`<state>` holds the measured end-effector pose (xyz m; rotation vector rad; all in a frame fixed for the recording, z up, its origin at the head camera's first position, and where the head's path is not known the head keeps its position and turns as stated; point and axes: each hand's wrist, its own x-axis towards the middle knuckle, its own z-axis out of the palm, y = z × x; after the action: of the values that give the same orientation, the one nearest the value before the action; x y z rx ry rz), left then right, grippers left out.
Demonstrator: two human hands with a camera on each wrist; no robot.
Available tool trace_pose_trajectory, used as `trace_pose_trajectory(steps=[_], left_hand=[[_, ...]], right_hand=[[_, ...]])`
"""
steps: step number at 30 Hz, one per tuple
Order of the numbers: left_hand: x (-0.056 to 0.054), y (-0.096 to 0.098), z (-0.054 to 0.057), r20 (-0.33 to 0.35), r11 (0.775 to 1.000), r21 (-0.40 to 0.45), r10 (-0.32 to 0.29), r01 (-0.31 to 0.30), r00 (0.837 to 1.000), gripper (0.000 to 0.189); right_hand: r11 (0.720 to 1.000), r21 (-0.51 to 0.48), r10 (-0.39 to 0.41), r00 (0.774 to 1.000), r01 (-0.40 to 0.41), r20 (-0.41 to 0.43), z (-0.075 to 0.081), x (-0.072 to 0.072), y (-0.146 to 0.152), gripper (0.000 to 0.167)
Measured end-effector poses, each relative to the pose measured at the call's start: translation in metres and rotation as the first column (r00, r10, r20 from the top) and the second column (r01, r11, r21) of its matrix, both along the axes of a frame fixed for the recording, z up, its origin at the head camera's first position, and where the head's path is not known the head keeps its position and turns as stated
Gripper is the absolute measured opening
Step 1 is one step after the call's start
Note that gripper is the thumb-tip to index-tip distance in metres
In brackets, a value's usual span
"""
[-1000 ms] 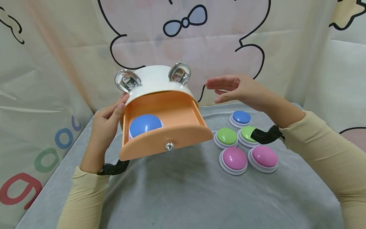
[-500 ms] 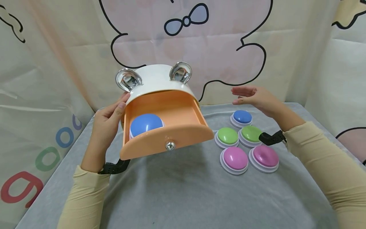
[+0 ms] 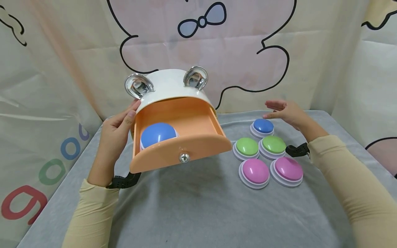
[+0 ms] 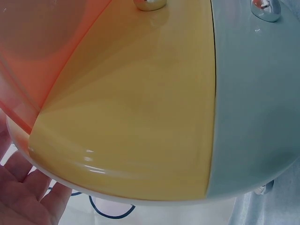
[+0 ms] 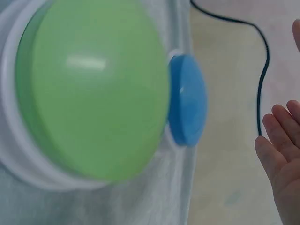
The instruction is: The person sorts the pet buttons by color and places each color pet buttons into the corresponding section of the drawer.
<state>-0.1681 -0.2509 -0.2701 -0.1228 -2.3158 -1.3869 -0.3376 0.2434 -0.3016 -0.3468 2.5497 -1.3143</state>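
Observation:
My left hand (image 3: pixel 116 137) holds the left side of a small rounded drawer chest (image 3: pixel 170 82) with a white shell and silver ear-shaped parts. Its orange drawer (image 3: pixel 178 151) is pulled out, with a silver knob on the front. Inside, at the left, lies a blue domed push button (image 3: pixel 158 133) on a white base. In the left wrist view a yellow drawer front (image 4: pixel 136 108) and a grey-blue drawer front (image 4: pixel 255 103) face the camera. With fingers fairly straight and holding nothing, my right hand (image 3: pixel 286 112) hovers just behind another blue push button (image 3: pixel 263 126).
On the grey cloth (image 3: pixel 198 213), right of the chest, stand two green push buttons, the left one (image 3: pixel 246 147) and the right one (image 3: pixel 274 144). Nearer are two pink push buttons, the left one (image 3: pixel 255 171) and the right one (image 3: pixel 288 168). A printed curtain (image 3: pixel 235 62) hangs behind.
My right hand has moved right and down, from beside the chest to near the blue button on the cloth. My left hand and the chest have stayed in place.

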Motion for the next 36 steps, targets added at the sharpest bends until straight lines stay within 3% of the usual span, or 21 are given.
trace_pose_trajectory(steps=[5,16,28,36], left_hand=[[0.000,0.000,0.000,-0.005,1.000,-0.001,-0.005,0.005,1.000,0.040],[0.001,0.000,0.001,-0.001,1.000,0.006,-0.006,0.006,1.000,0.040],[0.001,0.000,0.001,-0.045,0.999,0.024,-0.025,0.026,0.999,0.037],[0.000,-0.001,0.000,-0.067,0.999,0.037,-0.035,0.038,0.997,0.036]], right_hand=[[0.994,0.106,-0.001,1.000,0.002,-0.009,-0.015,-0.009,0.010,0.087],[0.988,0.149,0.039,0.998,-0.047,0.058,-0.039,-0.017,0.017,0.084],[0.971,0.211,0.099,0.992,-0.115,0.084,-0.046,-0.023,0.012,0.091],[0.958,0.272,0.069,0.994,-0.090,0.085,-0.046,-0.021,0.010,0.092]])
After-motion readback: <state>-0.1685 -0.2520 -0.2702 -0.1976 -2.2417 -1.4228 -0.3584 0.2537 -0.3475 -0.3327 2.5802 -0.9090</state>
